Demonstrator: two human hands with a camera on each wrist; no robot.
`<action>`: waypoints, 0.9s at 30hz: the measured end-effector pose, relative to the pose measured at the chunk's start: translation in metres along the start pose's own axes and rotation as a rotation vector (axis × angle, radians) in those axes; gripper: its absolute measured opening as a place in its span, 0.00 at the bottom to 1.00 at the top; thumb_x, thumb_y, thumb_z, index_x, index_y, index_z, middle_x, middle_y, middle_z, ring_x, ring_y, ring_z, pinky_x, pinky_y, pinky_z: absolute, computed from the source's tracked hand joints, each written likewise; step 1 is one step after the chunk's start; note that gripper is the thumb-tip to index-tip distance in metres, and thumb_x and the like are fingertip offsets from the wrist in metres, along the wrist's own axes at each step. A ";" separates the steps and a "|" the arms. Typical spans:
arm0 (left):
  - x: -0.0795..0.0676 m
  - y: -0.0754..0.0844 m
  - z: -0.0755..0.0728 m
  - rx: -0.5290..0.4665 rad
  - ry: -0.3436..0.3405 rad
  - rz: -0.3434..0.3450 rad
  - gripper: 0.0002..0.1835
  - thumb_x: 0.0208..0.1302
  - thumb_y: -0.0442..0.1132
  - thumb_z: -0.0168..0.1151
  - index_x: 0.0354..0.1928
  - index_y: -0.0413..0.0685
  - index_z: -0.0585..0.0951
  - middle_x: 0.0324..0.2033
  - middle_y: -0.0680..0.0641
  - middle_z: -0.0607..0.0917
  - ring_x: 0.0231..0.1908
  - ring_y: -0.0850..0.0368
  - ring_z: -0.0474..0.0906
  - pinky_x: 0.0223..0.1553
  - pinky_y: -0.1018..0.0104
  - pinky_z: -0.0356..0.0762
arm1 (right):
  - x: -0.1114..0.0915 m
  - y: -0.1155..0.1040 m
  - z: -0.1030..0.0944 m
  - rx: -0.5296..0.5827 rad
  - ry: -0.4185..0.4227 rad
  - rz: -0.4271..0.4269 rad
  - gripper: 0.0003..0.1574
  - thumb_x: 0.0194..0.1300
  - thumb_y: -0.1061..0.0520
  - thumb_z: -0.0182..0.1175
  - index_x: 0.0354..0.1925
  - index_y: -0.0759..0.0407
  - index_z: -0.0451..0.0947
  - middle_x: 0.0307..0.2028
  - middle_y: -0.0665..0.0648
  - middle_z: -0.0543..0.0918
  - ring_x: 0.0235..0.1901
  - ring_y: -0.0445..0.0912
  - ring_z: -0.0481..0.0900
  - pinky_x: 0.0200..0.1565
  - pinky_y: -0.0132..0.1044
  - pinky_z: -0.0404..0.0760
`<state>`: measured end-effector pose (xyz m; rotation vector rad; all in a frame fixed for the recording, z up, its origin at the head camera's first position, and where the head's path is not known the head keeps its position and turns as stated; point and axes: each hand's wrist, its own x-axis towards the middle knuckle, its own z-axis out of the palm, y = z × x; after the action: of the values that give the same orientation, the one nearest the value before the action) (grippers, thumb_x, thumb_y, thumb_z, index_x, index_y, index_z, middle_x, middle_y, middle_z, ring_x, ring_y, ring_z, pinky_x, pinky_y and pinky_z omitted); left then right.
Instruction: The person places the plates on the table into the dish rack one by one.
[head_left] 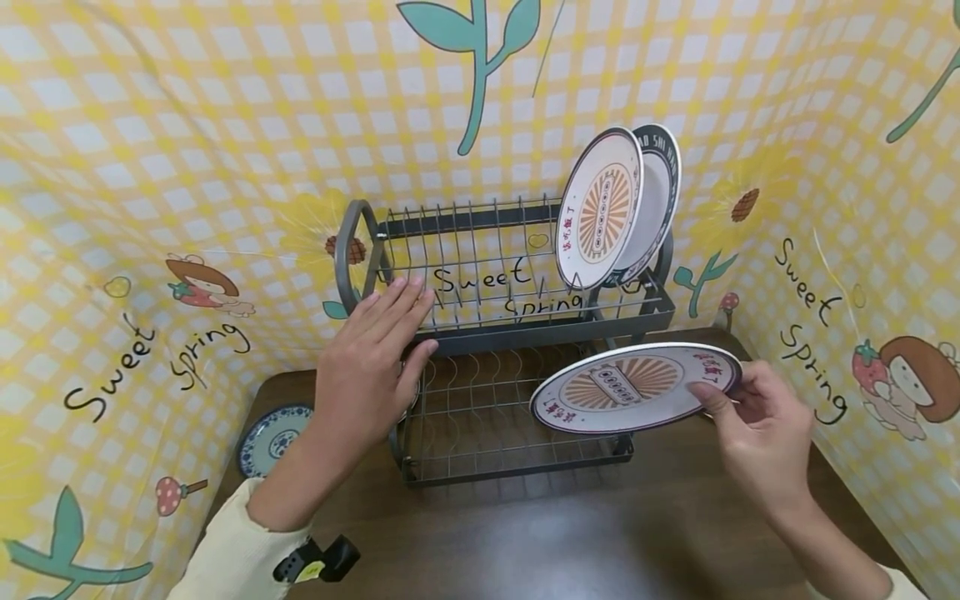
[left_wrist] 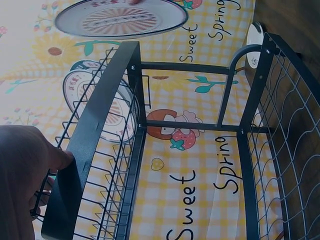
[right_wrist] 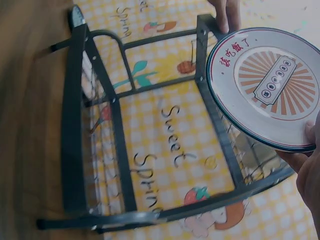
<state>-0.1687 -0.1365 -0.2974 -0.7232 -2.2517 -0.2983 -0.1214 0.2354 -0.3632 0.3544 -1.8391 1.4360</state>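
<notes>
My right hand [head_left: 768,437] pinches the rim of a white plate [head_left: 637,390] with an orange sunburst and red characters, thumb on its face. Tilted, this plate hangs in front of the rack's right half, overlapping the lower tier in the head view. A dark two-tier dish rack [head_left: 517,336] stands on the table. My left hand [head_left: 367,367] holds the left end of its upper front bar, the thumb on the front face and the fingers over the wires. At the upper tier's right end, a matching sunburst plate [head_left: 600,208] leans upright before a dark-rimmed dish [head_left: 660,179].
Left of the rack, a blue-and-white patterned plate [head_left: 273,437] lies on the brown wooden table [head_left: 525,542]. A white dish [left_wrist: 255,45] shows beyond the rack's far side in the left wrist view. Yellow checked cloth [head_left: 247,100] surrounds the table at the back and sides.
</notes>
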 end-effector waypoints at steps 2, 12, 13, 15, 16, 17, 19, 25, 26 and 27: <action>0.000 0.000 0.000 0.001 0.000 0.000 0.29 0.63 0.43 0.64 0.66 0.45 0.72 0.65 0.46 0.71 0.68 0.50 0.66 0.72 0.57 0.58 | 0.002 -0.006 0.005 0.013 0.009 -0.056 0.12 0.45 0.83 0.64 0.30 0.83 0.71 0.31 0.47 0.85 0.31 0.34 0.85 0.30 0.20 0.81; 0.001 0.001 0.001 -0.002 0.008 0.001 0.29 0.63 0.43 0.64 0.65 0.45 0.73 0.65 0.46 0.72 0.67 0.50 0.67 0.70 0.53 0.63 | 0.014 -0.039 0.036 0.378 0.093 -0.338 0.15 0.50 0.76 0.67 0.27 0.86 0.69 0.31 0.60 0.86 0.27 0.39 0.83 0.29 0.21 0.81; 0.001 0.001 0.001 -0.002 0.009 0.001 0.28 0.63 0.43 0.64 0.65 0.45 0.73 0.65 0.46 0.72 0.67 0.50 0.68 0.69 0.53 0.63 | 0.015 -0.041 0.038 0.372 0.115 -0.345 0.15 0.50 0.76 0.67 0.28 0.86 0.69 0.32 0.61 0.86 0.27 0.39 0.83 0.29 0.21 0.81; 0.002 0.001 0.000 0.001 0.008 0.002 0.28 0.63 0.43 0.64 0.65 0.45 0.73 0.65 0.46 0.73 0.67 0.50 0.68 0.69 0.53 0.64 | 0.019 -0.045 0.043 0.394 0.144 -0.356 0.14 0.50 0.77 0.66 0.29 0.86 0.69 0.33 0.64 0.86 0.28 0.41 0.84 0.30 0.22 0.82; 0.002 0.001 0.000 0.002 0.008 0.002 0.28 0.63 0.43 0.64 0.65 0.45 0.73 0.65 0.45 0.73 0.67 0.50 0.68 0.69 0.53 0.64 | 0.020 -0.047 0.045 0.394 0.169 -0.364 0.14 0.50 0.78 0.65 0.30 0.85 0.69 0.33 0.65 0.85 0.28 0.42 0.84 0.29 0.22 0.81; 0.001 0.001 0.000 0.001 0.008 0.001 0.28 0.63 0.43 0.64 0.65 0.45 0.73 0.65 0.46 0.73 0.67 0.50 0.68 0.69 0.53 0.63 | 0.022 -0.049 0.047 0.394 0.194 -0.373 0.13 0.49 0.78 0.65 0.30 0.85 0.69 0.33 0.66 0.85 0.27 0.41 0.83 0.29 0.22 0.81; 0.001 0.001 0.000 -0.001 0.008 0.000 0.28 0.62 0.43 0.65 0.64 0.45 0.73 0.64 0.46 0.73 0.66 0.50 0.68 0.69 0.53 0.64 | 0.027 -0.052 0.052 0.441 0.239 -0.397 0.13 0.48 0.79 0.65 0.30 0.85 0.69 0.33 0.70 0.84 0.27 0.43 0.83 0.28 0.23 0.81; 0.001 0.001 0.000 -0.009 0.007 -0.006 0.28 0.62 0.42 0.65 0.64 0.44 0.74 0.64 0.45 0.73 0.66 0.49 0.68 0.69 0.53 0.64 | 0.042 -0.061 0.069 0.401 0.422 -0.456 0.18 0.48 0.73 0.69 0.26 0.82 0.68 0.27 0.68 0.83 0.19 0.38 0.76 0.23 0.20 0.75; 0.001 0.000 0.000 -0.010 0.007 -0.006 0.28 0.62 0.42 0.65 0.64 0.44 0.74 0.65 0.46 0.73 0.66 0.49 0.68 0.69 0.53 0.64 | 0.044 -0.062 0.071 0.384 0.445 -0.464 0.18 0.48 0.71 0.69 0.25 0.82 0.68 0.26 0.68 0.83 0.18 0.37 0.75 0.23 0.19 0.74; 0.001 0.000 -0.001 -0.011 0.005 -0.007 0.28 0.62 0.42 0.65 0.64 0.44 0.73 0.65 0.46 0.72 0.67 0.49 0.68 0.69 0.53 0.63 | 0.046 -0.063 0.074 0.376 0.464 -0.469 0.18 0.48 0.71 0.69 0.25 0.81 0.68 0.25 0.68 0.82 0.18 0.38 0.74 0.23 0.19 0.73</action>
<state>-0.1686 -0.1361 -0.2962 -0.7188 -2.2497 -0.3156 -0.1417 0.1573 -0.2913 0.5438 -1.0300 1.3767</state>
